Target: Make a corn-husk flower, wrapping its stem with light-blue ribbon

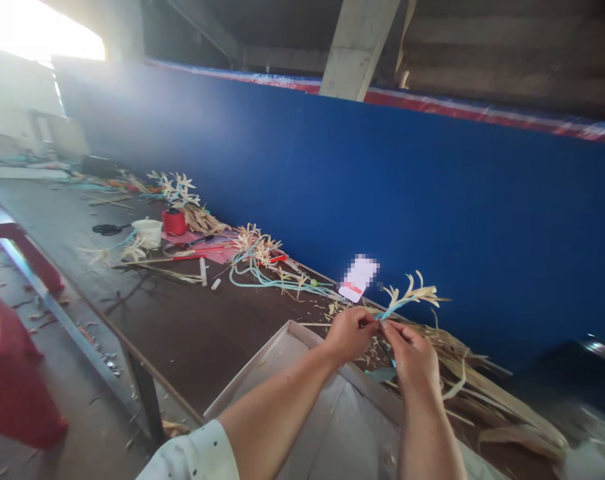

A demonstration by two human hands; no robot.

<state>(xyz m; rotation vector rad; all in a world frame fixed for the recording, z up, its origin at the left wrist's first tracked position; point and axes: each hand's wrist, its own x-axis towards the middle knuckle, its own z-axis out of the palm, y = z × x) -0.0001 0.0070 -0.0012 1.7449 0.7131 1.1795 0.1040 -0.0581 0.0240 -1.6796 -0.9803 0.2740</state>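
My left hand (351,333) and my right hand (412,353) meet over the table, both with fingers pinched on a thin light-blue stem (390,311). The stem carries a pale straw flower (416,292) that sticks up to the right against the blue wall. A bit of blue strip (382,373) hangs below my hands. A heap of dried husk strips (477,387) lies just beyond my right hand.
A grey tray (282,360) lies under my forearms on the dark long table (182,320). Farther left are finished straw flowers (255,247), blue stems (262,280), a red spool (174,221), a white cup (148,232), scissors (107,229). Red stools (12,380) stand left.
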